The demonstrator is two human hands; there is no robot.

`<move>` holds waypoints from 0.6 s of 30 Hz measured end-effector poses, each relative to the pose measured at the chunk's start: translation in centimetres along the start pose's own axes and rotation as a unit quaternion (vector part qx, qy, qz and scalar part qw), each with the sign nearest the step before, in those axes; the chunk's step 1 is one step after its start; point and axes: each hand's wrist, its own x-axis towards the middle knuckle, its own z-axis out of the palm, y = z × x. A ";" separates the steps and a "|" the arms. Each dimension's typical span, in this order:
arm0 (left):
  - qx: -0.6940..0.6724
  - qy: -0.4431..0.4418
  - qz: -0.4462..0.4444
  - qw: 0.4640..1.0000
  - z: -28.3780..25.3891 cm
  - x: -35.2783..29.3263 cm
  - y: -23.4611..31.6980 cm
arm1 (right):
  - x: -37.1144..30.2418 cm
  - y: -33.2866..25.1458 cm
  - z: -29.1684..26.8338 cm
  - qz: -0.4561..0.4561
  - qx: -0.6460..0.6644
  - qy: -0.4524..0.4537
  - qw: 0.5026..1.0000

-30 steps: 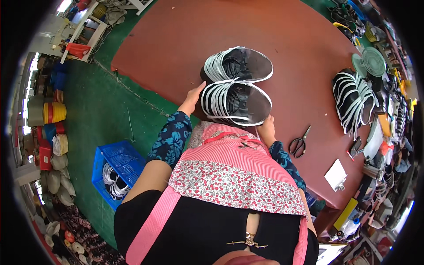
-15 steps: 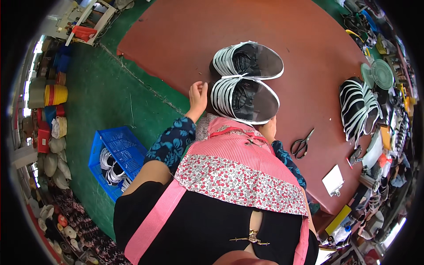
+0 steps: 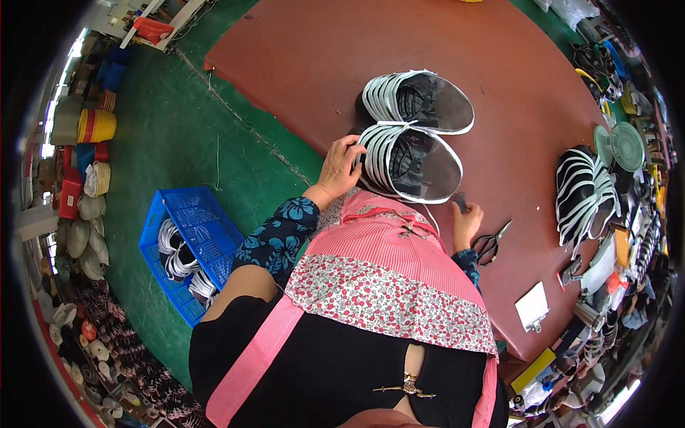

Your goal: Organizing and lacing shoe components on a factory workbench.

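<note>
Two bundles of black shoe uppers with white edging lie side by side on the red-brown table, the far bundle (image 3: pixel 446 107) and the near bundle (image 3: pixel 437 169). A white tie joins them at the middle. My left hand (image 3: pixel 340 168) has its bent fingers on the left end of the near bundle, gripping its edge. To the right of that bundle, my right hand (image 3: pixel 467 222) pinches a small dark object (image 3: pixel 461 202), too small to name. A white strand (image 3: pixel 433 217) runs from below the near bundle over my pink apron. Black-handled scissors (image 3: pixel 491 246) lie beside my right hand.
Another bundle of striped uppers (image 3: pixel 586 192) sits at the table's right, near a green round fan-like thing (image 3: pixel 627 146). A white clipboard (image 3: pixel 532 307) lies near the right edge. Left on the green floor is a blue crate (image 3: pixel 151 242) holding more uppers.
My left hand has moved onto the near bundle's left end. My right hand has come out from beneath the bundle to the right, now showing a small dark object. A white strand has come into sight.
</note>
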 end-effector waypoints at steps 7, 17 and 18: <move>0.046 -0.042 0.093 0.994 0.1 0.9 0.4 | -0.4 6.5 -3.7 0.143 0.056 0.022 0.988; 0.025 -0.011 0.012 1.000 2.8 2.7 3.4 | 0.7 6.6 -2.9 0.159 -0.026 -0.009 0.987; 0.032 -0.006 0.003 0.999 3.3 2.6 3.2 | 0.9 6.7 -3.2 0.162 -0.022 -0.026 0.986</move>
